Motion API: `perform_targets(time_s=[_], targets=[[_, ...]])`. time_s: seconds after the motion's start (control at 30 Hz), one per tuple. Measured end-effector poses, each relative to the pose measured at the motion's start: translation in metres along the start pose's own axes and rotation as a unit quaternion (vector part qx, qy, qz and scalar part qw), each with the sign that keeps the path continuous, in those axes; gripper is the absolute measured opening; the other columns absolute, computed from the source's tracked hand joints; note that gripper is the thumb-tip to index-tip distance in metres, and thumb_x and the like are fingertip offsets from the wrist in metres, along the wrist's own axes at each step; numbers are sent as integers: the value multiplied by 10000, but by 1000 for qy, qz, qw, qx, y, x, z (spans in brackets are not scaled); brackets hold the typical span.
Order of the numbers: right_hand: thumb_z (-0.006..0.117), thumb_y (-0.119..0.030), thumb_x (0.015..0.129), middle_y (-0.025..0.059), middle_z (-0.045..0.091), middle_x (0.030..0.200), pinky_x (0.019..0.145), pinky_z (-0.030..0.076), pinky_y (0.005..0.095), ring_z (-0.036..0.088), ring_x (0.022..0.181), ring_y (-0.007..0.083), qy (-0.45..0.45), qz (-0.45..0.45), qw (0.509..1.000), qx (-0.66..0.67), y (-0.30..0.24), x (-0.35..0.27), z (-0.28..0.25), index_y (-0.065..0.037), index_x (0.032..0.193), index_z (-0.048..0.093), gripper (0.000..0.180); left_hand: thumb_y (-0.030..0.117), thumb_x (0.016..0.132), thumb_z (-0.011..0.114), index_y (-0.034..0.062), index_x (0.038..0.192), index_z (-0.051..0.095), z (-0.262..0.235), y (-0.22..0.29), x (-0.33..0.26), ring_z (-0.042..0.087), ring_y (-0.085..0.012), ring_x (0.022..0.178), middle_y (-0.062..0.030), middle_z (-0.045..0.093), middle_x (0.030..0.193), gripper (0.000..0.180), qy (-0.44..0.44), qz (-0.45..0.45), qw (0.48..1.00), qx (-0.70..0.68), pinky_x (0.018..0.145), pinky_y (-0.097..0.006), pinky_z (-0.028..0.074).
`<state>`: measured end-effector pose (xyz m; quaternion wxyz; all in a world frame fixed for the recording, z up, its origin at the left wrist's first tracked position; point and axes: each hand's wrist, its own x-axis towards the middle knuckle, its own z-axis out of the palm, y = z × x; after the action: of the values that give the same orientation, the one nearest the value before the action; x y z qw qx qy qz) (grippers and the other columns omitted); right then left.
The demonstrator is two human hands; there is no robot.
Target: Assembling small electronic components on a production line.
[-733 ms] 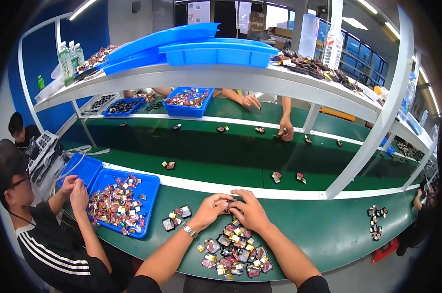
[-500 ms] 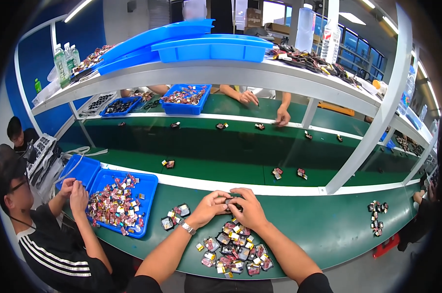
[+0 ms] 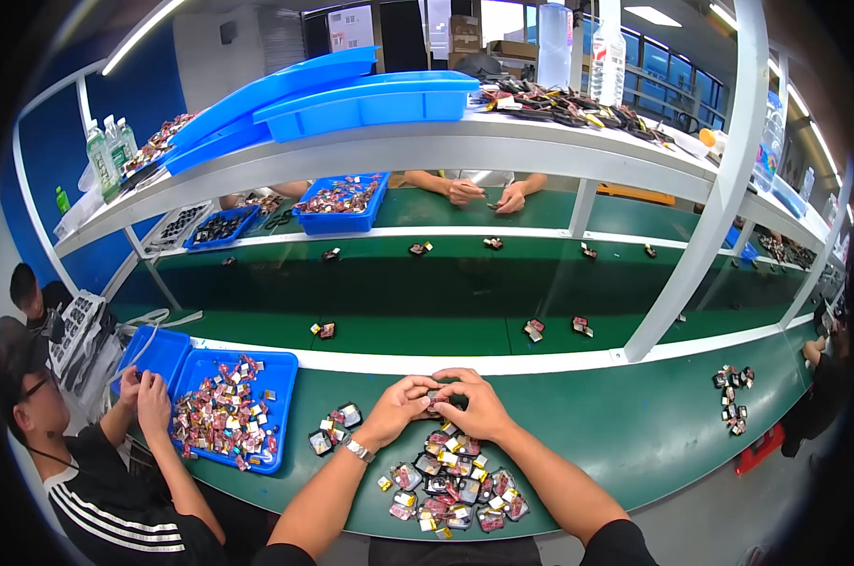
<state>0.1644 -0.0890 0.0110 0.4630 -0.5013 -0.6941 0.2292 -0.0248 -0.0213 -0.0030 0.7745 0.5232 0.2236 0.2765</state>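
Observation:
My left hand (image 3: pixel 397 413) and my right hand (image 3: pixel 478 407) meet above the green bench (image 3: pixel 578 434), fingers closed round a small dark electronic module (image 3: pixel 438 400) with a reddish part. The fingers hide most of it. Just below my hands, between my forearms, lies a heap of similar modules (image 3: pixel 457 491) with black cases, reddish boards and yellow or silver pieces. A smaller group of modules (image 3: pixel 321 441) sits beside my left wrist, which wears a metal watch.
A blue tray (image 3: pixel 288 406) full of reddish parts stands at the left, beside a seated co-worker (image 3: pixel 116 472). Spaced modules (image 3: pixel 534 329) lie on the green belt (image 3: pixel 427 330) beyond a white rail. A shelf (image 3: pixel 502 137) with blue trays and bottles spans above. More modules (image 3: pixel 732 396) rest at right.
My hands stay together, with the fingers shifted around the module and more of its reddish part showing. The co-worker across the belt has brought both hands together. The view has shifted slightly.

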Motion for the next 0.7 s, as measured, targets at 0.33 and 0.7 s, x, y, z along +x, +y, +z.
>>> perform_targets(time_s=[0.33,0.7], targets=[[723,-135,785,79,607,1242,1032,412,408,512,1214,288,-19,13,999,40,-2,-1,-3,-84,869,726,99,48,959,558,19,1227,512,-2,0,1,628,-156,1042,-93,625,1172,274,-16,3,1000,-10,908,-312,529],[691,-110,805,87,619,1179,966,458,385,540,1144,290,68,-44,995,-67,-7,-8,7,-71,889,718,96,47,971,529,7,1263,493,0,1,1,591,-177,1146,-115,578,1276,297,-3,19,1000,8,949,-328,518]])
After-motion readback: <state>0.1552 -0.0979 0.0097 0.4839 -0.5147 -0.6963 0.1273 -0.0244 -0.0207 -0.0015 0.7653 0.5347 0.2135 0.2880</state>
